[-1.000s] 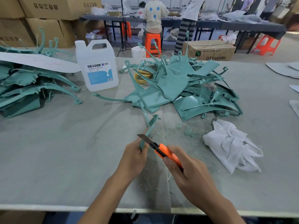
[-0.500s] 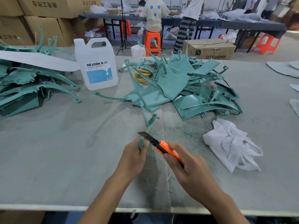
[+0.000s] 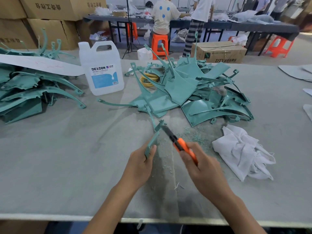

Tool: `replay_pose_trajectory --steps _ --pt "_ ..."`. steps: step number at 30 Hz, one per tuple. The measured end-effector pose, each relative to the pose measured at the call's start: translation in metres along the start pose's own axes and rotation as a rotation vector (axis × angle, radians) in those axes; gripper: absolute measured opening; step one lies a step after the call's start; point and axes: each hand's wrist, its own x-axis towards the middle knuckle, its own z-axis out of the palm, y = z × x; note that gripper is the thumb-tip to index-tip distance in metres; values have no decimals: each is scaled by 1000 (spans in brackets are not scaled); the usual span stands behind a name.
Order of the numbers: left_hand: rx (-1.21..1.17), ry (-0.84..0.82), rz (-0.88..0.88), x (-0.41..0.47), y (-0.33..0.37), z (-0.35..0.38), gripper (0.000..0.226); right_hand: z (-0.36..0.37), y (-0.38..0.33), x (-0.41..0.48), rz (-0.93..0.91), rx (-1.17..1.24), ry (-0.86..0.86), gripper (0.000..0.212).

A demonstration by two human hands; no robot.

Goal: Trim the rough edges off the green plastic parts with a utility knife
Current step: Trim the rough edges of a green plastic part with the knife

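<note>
The utility knife (image 3: 184,147) has swung upward beside the green strip (image 3: 152,141). The right hand (image 3: 202,171) grips the knife and the left hand (image 3: 140,168) pinches the strip, above the grey table (image 3: 67,157).

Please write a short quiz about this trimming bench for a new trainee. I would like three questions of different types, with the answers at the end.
1. True or false: the right hand grips the orange utility knife.
2. What lies just right of the green shavings? A) white cloth B) white jug C) yellow coil
3. Short answer: what does the left hand hold?

Key: 1 true. 2 A. 3 a thin green plastic part.
</note>
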Motion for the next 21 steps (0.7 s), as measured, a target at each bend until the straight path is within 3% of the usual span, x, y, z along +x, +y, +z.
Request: replay_pose_trajectory --steps 4,10,15,18,21 --pt "-47 -29 -47 -2 8 -3 45 -6 9 4 55 48 22 15" --pt "-199 -30 3 -12 46 -18 15 -30 0 8 124 409 218 12" --pt "-362 151 18 -7 79 -44 12 -51 -9 11 114 499 307 16" --pt "-689 318 18 0 102 -66 33 -50 -11 8 123 547 322 14" --pt "-909 468 76 10 124 -97 31 -46 -12 3 165 589 302 14"
